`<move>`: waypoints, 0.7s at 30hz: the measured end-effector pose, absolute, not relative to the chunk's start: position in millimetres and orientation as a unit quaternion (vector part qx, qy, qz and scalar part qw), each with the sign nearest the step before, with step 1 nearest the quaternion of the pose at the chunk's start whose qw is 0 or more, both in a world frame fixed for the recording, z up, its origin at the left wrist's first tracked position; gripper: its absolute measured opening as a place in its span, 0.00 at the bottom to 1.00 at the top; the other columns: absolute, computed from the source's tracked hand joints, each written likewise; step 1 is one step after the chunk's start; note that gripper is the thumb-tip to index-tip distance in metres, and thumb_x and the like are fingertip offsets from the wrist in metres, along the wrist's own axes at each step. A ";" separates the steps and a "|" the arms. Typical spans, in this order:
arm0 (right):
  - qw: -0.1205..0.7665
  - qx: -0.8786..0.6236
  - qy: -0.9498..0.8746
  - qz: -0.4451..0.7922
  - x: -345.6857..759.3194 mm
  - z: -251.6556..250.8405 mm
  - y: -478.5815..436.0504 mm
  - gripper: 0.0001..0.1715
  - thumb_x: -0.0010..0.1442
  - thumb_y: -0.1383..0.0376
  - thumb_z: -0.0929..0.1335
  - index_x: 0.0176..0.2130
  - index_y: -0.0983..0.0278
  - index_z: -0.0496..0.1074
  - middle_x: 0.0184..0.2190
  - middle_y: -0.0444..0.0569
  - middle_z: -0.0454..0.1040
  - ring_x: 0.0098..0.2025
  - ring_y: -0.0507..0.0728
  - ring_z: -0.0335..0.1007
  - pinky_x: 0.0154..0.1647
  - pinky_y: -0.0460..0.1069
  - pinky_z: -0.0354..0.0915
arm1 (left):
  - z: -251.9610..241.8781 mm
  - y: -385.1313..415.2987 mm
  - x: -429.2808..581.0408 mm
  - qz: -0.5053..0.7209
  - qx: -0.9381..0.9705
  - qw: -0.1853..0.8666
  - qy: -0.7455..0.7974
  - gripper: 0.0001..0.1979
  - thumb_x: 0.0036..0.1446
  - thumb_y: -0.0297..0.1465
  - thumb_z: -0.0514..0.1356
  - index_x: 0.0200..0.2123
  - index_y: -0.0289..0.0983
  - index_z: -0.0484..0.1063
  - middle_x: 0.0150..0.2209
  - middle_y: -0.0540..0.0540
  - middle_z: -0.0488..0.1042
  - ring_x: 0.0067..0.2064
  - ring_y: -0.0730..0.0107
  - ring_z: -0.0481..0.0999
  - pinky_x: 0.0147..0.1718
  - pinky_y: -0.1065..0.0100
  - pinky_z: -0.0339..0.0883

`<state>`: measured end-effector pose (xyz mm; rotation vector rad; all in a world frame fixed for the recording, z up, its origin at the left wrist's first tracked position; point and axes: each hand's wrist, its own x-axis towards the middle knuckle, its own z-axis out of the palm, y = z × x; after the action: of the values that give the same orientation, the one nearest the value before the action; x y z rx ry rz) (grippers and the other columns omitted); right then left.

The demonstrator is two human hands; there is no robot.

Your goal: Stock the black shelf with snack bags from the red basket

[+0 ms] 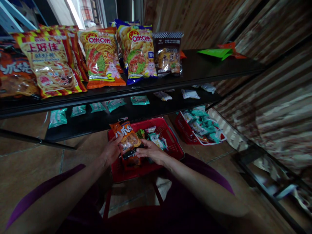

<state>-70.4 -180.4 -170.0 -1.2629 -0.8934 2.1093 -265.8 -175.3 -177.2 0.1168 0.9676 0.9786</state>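
An orange and black snack bag (127,139) is held tilted between both hands, above a red plastic basket (174,138). My left hand (113,148) grips the bag's left edge, thumb on its front. On its lower right side, my right hand (151,151) closes around the edge with the thumb in front. Inside the basket, a green and white packet (157,140) shows just beyond my right hand. More packets lie under the held bag, partly hidden by it.
A black upper shelf (200,70) carries a row of upright snack bags (140,52) and a flat green packet (215,52). Small teal packets (139,100) lie along the lower shelf (143,112). Right of my basket stands a second red basket (182,130) heaped with packets. Corrugated sheeting (275,97) borders the right.
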 end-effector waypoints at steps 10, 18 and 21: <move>0.272 -0.457 -0.361 0.766 -69.3 -171.8 -180.7 0.28 0.41 0.62 0.76 0.44 0.61 0.73 0.36 0.42 0.77 0.32 0.51 0.75 0.37 0.48 0.71 | -168.3 -174.6 -263.5 0.462 0.072 0.752 0.464 0.15 0.53 0.34 0.64 0.44 0.35 0.71 0.34 0.45 0.79 0.32 0.65 0.79 0.38 0.61 0.75; 0.306 -0.504 -0.550 0.591 -69.7 -176.5 -181.9 0.21 0.52 0.66 0.66 0.47 0.60 0.73 0.34 0.43 0.76 0.34 0.52 0.71 0.38 0.49 0.68 | -178.2 -175.4 -267.6 0.456 0.101 0.706 0.532 0.14 0.47 0.32 0.69 0.37 0.37 0.71 0.32 0.48 0.78 0.28 0.73 0.76 0.37 0.65 0.72; 0.309 -0.497 -0.710 0.392 -66.6 -176.6 -183.1 0.23 0.56 0.68 0.64 0.51 0.61 0.72 0.37 0.48 0.75 0.38 0.55 0.70 0.41 0.50 0.68 | -178.0 -172.9 -270.0 0.479 0.121 0.662 0.563 0.13 0.44 0.28 0.69 0.34 0.36 0.70 0.31 0.49 0.77 0.31 0.71 0.77 0.41 0.64 0.71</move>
<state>-66.6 -183.1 -176.6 -1.3129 -1.8766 1.0351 -270.0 -172.9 -178.0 0.2729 1.2727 1.0834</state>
